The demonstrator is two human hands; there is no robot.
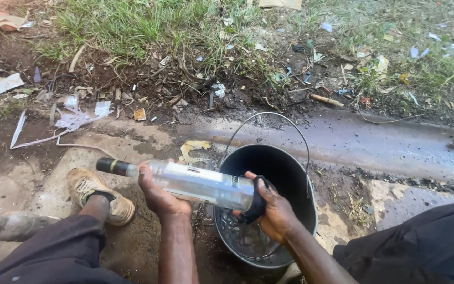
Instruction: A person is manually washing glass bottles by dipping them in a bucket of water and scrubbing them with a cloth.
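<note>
A clear glass bottle (185,181) with a dark cap is held sideways above a black bucket (290,173) of shallow water. It is clasped at its neck end by the left hand (156,192); a dark cloth (257,202) is pressed against its base by the right hand (274,210). Wet concrete (363,142) and littered grass (148,26) are seen beyond.

Glossy clear glass bottle (190,183), dark wet cloth (257,202), smooth black plastic bucket (290,173), thin wire handle (269,117).
</note>
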